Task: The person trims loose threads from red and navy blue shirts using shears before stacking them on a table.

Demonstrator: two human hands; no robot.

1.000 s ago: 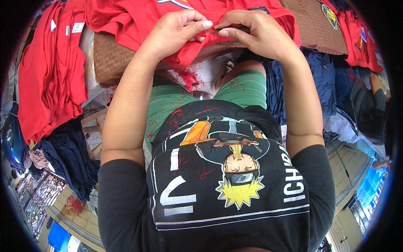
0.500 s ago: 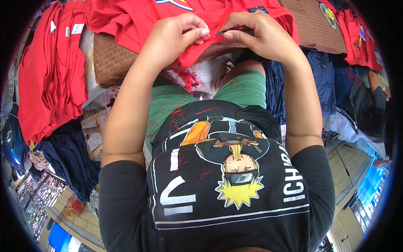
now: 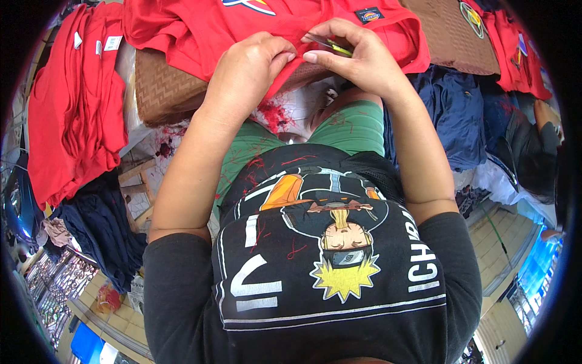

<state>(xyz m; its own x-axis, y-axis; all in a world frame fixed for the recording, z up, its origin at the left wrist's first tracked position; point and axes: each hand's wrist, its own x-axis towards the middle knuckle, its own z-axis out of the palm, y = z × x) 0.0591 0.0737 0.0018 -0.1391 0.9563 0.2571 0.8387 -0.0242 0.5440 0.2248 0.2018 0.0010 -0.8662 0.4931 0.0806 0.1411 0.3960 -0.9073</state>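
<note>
A red garment (image 3: 182, 36) lies over a brown textured padded surface in front of me, with a dark label (image 3: 369, 15) near its right side. My left hand (image 3: 257, 60) is closed in a pinch on the near edge of the red cloth. Inside my right hand (image 3: 357, 57) sits a pair of thread snips (image 3: 333, 45), with dark blades and a yellow-green part showing. The blades point left toward my left fingertips, just above the cloth. My right thumb and forefinger are close to the fabric edge; the rest of the snips is hidden by the palm.
Red garments (image 3: 76, 115) hang in a stack at left, above dark blue cloth (image 3: 100, 224). More navy clothes (image 3: 451, 115) lie at right. Red thread scraps (image 3: 276, 115) are scattered between my knees and on my shorts. Another person's arm (image 3: 545, 115) shows at far right.
My right hand has turned, so the snips and the label show more plainly. My left hand has shifted slightly downward, its fingers still pinched on the cloth.
</note>
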